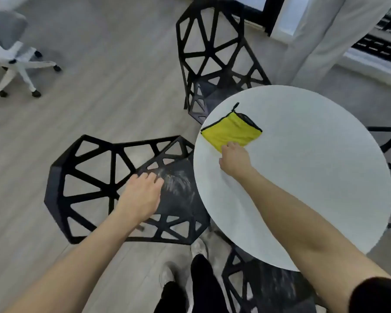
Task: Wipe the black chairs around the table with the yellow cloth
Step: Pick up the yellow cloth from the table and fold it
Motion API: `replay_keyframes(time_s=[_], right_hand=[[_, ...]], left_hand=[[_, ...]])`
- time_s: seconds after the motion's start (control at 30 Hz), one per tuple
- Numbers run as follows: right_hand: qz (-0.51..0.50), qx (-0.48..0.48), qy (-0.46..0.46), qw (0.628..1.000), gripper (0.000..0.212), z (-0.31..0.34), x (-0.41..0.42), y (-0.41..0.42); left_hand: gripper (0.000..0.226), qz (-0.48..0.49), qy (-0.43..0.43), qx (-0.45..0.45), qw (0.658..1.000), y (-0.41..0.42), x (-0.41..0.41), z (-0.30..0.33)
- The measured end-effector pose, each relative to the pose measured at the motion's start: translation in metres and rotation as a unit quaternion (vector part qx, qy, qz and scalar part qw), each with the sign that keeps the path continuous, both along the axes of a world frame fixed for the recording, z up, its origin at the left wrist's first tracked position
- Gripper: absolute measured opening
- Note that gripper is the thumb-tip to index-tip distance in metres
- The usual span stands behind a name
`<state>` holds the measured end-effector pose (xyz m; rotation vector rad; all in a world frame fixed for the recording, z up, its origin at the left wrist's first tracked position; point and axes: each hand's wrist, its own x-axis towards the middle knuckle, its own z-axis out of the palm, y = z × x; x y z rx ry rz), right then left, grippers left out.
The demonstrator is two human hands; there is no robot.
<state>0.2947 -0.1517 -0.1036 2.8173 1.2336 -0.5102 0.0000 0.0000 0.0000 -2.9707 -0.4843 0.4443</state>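
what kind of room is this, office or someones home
Probably an office lounge or meeting corner. A small round white table is ringed by black geometric chairs, and a white swivel office chair on castors stands on the wood-look floor nearby.

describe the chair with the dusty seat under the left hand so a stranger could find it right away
Start at the round white table holding the folded yellow cloth. Just off its left edge stands a black geometric lattice chair, where the left hand rests on the seat. Unlike the similar black chair at the table's far side, its seat shows pale dusty smears beside the fingers.
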Motion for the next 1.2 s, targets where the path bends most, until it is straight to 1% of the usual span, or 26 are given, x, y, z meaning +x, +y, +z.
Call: replay_keyframes(time_s=[0.03,0.07,0.13,0.17,0.2,0.23,0.3,0.33,0.4,0.47,0.53,0.63,0.67,0.7,0.73,0.77,0.8,0.87,0.9,0.93,1.0,1.07,1.1,1.13,1.17,1.2], right_hand=[[-0.018,0.008,-0.005,1.000,0.032,-0.009,0.017,0.010],[-0.056,0.018,-0.021,0.998,0.043,-0.011,0.030,0.016],[-0.114,0.001,-0.028,0.993,0.067,-0.020,0.055,0.028],[-0.120,-0.002,-0.036,0.992,0.072,-0.025,0.060,0.032],[-0.119,-0.008,-0.043,0.992,0.070,-0.027,0.057,0.033],[-0.116,0.001,-0.046,0.992,0.064,-0.028,0.050,0.031],[-0.111,0.045,-0.036,0.992,0.046,-0.024,0.024,0.010],[-0.103,0.069,-0.028,0.992,0.041,-0.022,0.004,-0.006],[-0.068,0.101,-0.014,0.992,0.039,-0.020,-0.044,-0.045],[-0.035,0.102,-0.006,0.994,0.045,-0.014,-0.080,-0.075],[-0.047,0.089,-0.021,0.995,0.061,-0.018,-0.089,-0.087],[-0.076,0.053,-0.024,0.995,0.104,-0.026,-0.079,-0.079],[-0.074,0.041,-0.019,0.996,0.110,-0.028,-0.076,-0.073],[-0.074,0.024,-0.014,0.997,0.110,-0.032,-0.076,-0.068],[-0.080,0.009,-0.007,0.997,0.107,-0.033,-0.079,-0.063],[-0.087,0.008,0.002,0.996,0.099,-0.033,-0.085,-0.059],[-0.092,0.018,0.012,0.996,0.087,-0.033,-0.092,-0.057],[-0.087,0.047,0.035,0.995,0.053,-0.029,-0.107,-0.054],[-0.087,0.048,0.042,0.994,0.040,-0.025,-0.112,-0.052],[-0.089,0.033,0.053,0.994,0.035,-0.019,-0.118,-0.046],[-0.055,-0.004,0.095,0.994,0.041,0.000,-0.134,-0.023],[0.016,0.013,0.154,0.988,0.048,0.024,-0.163,0.011],[0.039,0.036,0.189,0.981,0.050,0.035,-0.181,0.030],[0.046,0.060,0.226,0.971,0.049,0.046,-0.199,0.049],[0.042,0.083,0.255,0.963,0.047,0.055,-0.215,0.068],[0.036,0.103,0.271,0.956,0.045,0.063,-0.231,0.087]], left_hand=[[0.010,0.008,0.011,0.002,1.000,0.004,0.001,-0.005],[0.010,0.012,0.011,0.001,1.000,0.009,0.005,-0.008],[0.009,0.012,0.032,0.017,0.999,0.013,0.002,-0.014],[0.008,0.018,0.042,0.015,0.999,0.017,0.002,-0.018],[0.008,0.023,0.052,0.013,0.998,0.021,0.003,-0.022],[0.009,0.026,0.058,0.013,0.998,0.024,0.003,-0.025],[0.017,0.032,0.060,0.006,0.998,0.027,0.005,-0.032],[0.020,0.031,0.059,0.007,0.998,0.028,0.007,-0.034],[0.016,0.023,0.074,-0.005,0.997,0.029,0.013,-0.038],[0.013,0.014,0.090,-0.019,0.996,0.029,0.017,-0.045],[0.014,0.003,0.091,-0.031,0.995,0.027,0.020,-0.050],[0.019,-0.016,0.121,-0.036,0.992,0.022,0.023,-0.059],[0.020,-0.024,0.129,-0.035,0.991,0.021,0.023,-0.061],[0.021,-0.031,0.136,-0.034,0.990,0.021,0.021,-0.063],[0.022,-0.033,0.140,-0.038,0.989,0.022,0.018,-0.064],[0.022,-0.032,0.141,-0.043,0.989,0.024,0.014,-0.064],[0.022,-0.029,0.138,-0.054,0.988,0.027,0.010,-0.063],[0.025,-0.024,0.127,-0.083,0.988,0.032,0.001,-0.060],[0.030,-0.022,0.115,-0.099,0.988,0.035,-0.005,-0.059],[0.038,-0.018,0.095,-0.119,0.988,0.038,-0.012,-0.058],[0.065,0.005,0.035,-0.187,0.982,0.047,-0.027,-0.055],[0.093,0.024,0.002,-0.282,0.959,0.061,-0.042,-0.050],[0.100,0.025,0.000,-0.328,0.945,0.070,-0.049,-0.046],[0.100,0.028,0.004,-0.368,0.929,0.081,-0.056,-0.044],[0.092,0.037,0.007,-0.397,0.917,0.094,-0.066,-0.040],[0.077,0.047,-0.002,-0.411,0.910,0.108,-0.077,-0.036]])
